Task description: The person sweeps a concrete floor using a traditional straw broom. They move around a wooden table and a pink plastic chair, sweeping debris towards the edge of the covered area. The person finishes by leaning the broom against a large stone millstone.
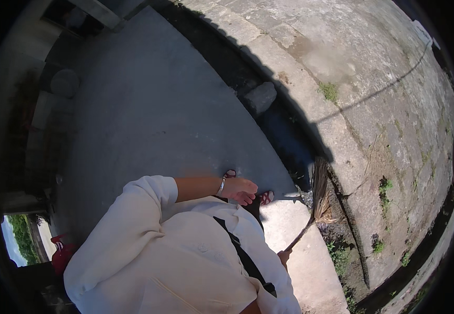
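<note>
My left hand is in front of my body, above my sandalled feet, with a silver band at the wrist. Its fingers are loosely curled in, and nothing shows in them. Lower and to the right, my right hand is closed round the thin handle of a broom. The broom's brown fibre head points away from me, over the edge of the paving beside the drain channel. Part of my right hand is hidden behind my white sleeve.
Shaded concrete floor stretches ahead and left. A loose stone block sits at the channel. Sunlit stone paving with weed tufts lies beyond. A red object is at the lower left.
</note>
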Available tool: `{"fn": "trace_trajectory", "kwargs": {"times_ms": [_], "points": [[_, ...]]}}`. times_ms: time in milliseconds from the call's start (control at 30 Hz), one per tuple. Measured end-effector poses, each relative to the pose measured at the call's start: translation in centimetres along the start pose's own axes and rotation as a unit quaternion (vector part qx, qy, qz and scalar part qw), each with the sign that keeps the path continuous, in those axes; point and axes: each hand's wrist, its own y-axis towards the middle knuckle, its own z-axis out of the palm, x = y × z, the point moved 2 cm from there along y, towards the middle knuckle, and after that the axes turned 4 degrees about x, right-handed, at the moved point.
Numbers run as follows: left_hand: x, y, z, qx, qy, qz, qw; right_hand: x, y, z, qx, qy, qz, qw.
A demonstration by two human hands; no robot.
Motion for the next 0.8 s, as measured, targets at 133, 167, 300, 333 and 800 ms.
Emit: {"fn": "trace_trajectory", "kwargs": {"times_ms": [133,167,300,333,800], "points": [[3.2,-3.1,-3.9,-0.019,-0.111,0.074,0.991,0.8,-1.7,2.1,0.172,0.070,0.070,0.980],[4.0,-4.0,-5.3,-0.018,-0.116,0.101,0.988,2.3,-1.0,1.8,0.199,0.095,0.088,0.971],[6.9,-8.0,-9.9,-0.056,-0.150,0.156,0.975,8.3,0.1,1.4,0.254,0.217,0.136,0.933],[8.5,-9.1,-11.7,-0.067,-0.159,0.177,0.969,9.9,0.2,1.9,0.250,0.264,0.145,0.920],[33.0,-28.4,-34.3,-0.267,-0.562,0.339,0.706,46.2,-16.5,26.3,0.476,0.600,0.260,0.588]]}}
